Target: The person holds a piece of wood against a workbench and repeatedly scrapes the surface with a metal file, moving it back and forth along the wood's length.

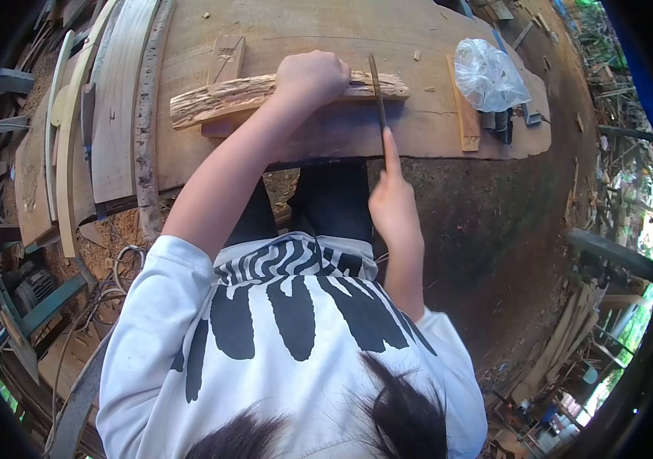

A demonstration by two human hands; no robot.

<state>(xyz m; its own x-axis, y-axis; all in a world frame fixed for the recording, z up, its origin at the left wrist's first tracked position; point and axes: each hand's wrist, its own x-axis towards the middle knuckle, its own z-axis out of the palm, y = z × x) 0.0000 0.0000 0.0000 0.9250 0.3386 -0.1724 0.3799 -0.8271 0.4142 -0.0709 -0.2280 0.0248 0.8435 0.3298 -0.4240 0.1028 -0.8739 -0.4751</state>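
Note:
My left hand (312,76) is closed over the middle of a rough, ridged piece of wood (223,97), pressing it down on the workbench. The wood lies crosswise, its right end reaching past my hand. My right hand (397,200) grips a long, narrow, dark file (377,92), with the index finger stretched along it. The handle is hidden inside that hand. The file points away from me and crosses the wood near its right end. Beneath the rough wood, a flat piece of wood (280,126) partly shows.
On the wooden workbench (303,38) lie a small board (226,60), a wood strip (462,107) and a clear plastic bag (490,75) above dark objects. Long planks (121,99) and a bark-edged strip (146,115) stand at left. Wood scraps cover the ground at both sides.

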